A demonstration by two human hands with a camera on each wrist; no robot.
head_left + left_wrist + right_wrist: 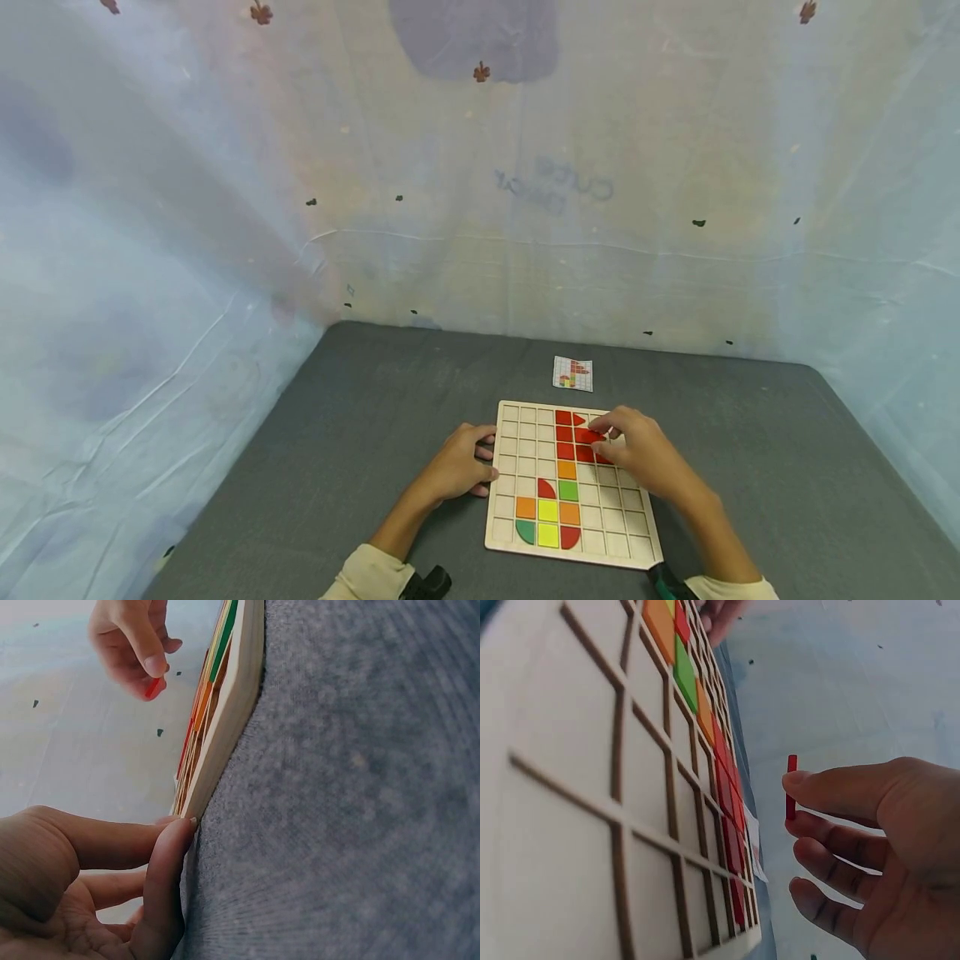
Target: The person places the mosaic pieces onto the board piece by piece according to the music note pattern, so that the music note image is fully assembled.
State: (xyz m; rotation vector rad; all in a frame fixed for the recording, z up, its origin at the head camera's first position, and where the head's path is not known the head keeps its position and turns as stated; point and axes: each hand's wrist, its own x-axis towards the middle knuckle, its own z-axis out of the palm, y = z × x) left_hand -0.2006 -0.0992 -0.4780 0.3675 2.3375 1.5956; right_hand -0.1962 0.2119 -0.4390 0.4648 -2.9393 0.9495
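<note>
A wooden grid board [517, 467] lies on the dark table, with red, orange, yellow and green tiles in some of its squares. My left hand [459, 462] is at the board's left side; in the left wrist view its thumb and fingertip [169, 840] hold the board's edge. Over the upper right of the board, my right hand [641, 454] pinches a thin red tile [791, 787] between thumb and finger, held clear of the board. Its other fingers are loosely bent. Seen edge-on, the tile's full shape is hidden.
A small printed card [572, 374] with a coloured grid pattern lies behind the board. The grey-black table [405, 383] reaches back to pale hanging sheets [510, 275] at the rear and sides.
</note>
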